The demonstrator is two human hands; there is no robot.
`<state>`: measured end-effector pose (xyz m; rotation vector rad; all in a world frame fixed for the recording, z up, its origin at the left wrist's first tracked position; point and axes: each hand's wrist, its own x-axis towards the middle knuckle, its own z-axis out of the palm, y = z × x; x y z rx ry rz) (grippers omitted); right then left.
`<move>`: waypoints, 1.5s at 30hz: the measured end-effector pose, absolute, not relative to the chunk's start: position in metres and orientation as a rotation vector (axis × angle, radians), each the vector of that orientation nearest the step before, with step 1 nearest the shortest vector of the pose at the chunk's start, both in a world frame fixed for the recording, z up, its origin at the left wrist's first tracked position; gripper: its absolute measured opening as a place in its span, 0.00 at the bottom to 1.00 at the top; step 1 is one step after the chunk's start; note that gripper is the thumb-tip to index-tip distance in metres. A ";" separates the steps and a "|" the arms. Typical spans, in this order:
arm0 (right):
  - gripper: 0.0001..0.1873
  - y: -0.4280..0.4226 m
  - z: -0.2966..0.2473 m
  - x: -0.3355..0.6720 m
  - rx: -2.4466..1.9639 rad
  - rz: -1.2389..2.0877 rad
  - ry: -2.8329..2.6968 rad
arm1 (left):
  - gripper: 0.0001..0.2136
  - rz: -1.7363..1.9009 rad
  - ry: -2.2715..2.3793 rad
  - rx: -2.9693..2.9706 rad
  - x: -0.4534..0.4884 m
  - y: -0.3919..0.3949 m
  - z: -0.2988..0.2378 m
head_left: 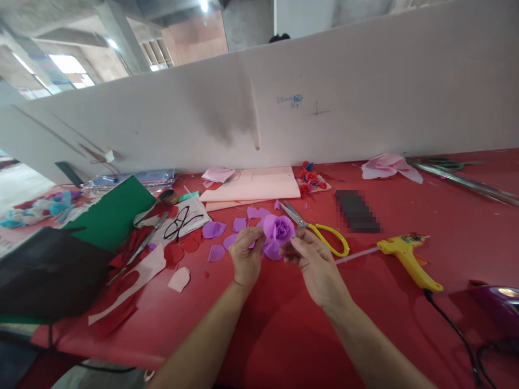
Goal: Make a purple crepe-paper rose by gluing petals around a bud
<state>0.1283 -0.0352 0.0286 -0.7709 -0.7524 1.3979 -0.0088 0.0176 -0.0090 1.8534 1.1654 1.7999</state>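
Purple and layered, the flower (280, 229) sits between left hand (245, 256) and right hand (318, 267), fingers (299, 246) pinching its edges above the table (279, 319).

flower (283, 229): purple | loose petals (214, 229): purple | tabletop (284, 324): red | glue gun (405, 253): yellow | scissor handles (346, 242): yellow | large sheet (259, 185): pale pink

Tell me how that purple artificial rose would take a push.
The purple artificial rose would probably bend or crush easily, since its petals look thin. It is likely light for its size, being layered from sheet-like pieces.
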 end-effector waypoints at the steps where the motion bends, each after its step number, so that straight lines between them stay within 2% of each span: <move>1: 0.10 -0.036 0.029 0.127 -0.788 1.435 -0.781 | 0.05 1.802 1.159 1.889 -0.009 0.017 -0.008; 5: 0.17 -0.039 0.031 0.122 -0.822 1.596 -0.735 | 0.06 1.809 1.121 2.041 -0.010 0.015 -0.005; 11: 0.11 -0.038 0.032 0.122 -0.775 1.677 -0.588 | 0.07 1.801 1.182 2.050 -0.010 0.015 -0.003; 21: 0.11 -0.037 0.040 0.125 -0.787 1.924 -0.280 | 0.05 1.837 1.136 2.149 -0.012 0.015 -0.005; 26: 0.07 -0.038 0.041 0.124 -0.765 1.885 -0.344 | 0.06 1.850 1.151 2.171 -0.011 0.014 -0.004; 45: 0.11 -0.040 0.034 0.125 -0.868 1.655 -0.664 | 0.06 1.820 1.201 2.018 -0.010 0.015 -0.006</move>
